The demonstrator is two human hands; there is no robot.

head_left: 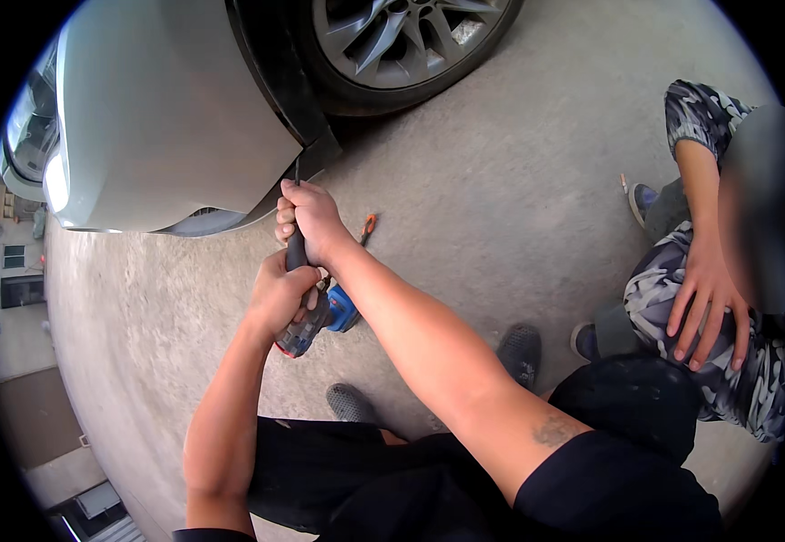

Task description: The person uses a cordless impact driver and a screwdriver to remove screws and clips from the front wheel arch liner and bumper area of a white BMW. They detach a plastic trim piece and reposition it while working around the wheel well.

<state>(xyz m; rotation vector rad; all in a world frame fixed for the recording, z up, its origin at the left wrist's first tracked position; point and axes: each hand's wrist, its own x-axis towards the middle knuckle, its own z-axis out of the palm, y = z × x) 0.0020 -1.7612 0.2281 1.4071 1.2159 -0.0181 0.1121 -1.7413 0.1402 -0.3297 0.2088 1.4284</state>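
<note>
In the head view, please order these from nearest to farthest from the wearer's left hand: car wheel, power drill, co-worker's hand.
1. Power drill: gripped in the left hand.
2. Car wheel: ahead, somewhat right.
3. Co-worker's hand: far to the right.

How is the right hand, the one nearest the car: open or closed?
Closed: the right hand has its fingers curled around a dark tool, just ahead of the left hand.

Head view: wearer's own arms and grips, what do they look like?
Left arm and right arm: short black sleeves, bare below. Right arm has a dark, tattoo-like mark near the sleeve edge. Left grip and right grip: no gloves or wristwear visible.
</note>
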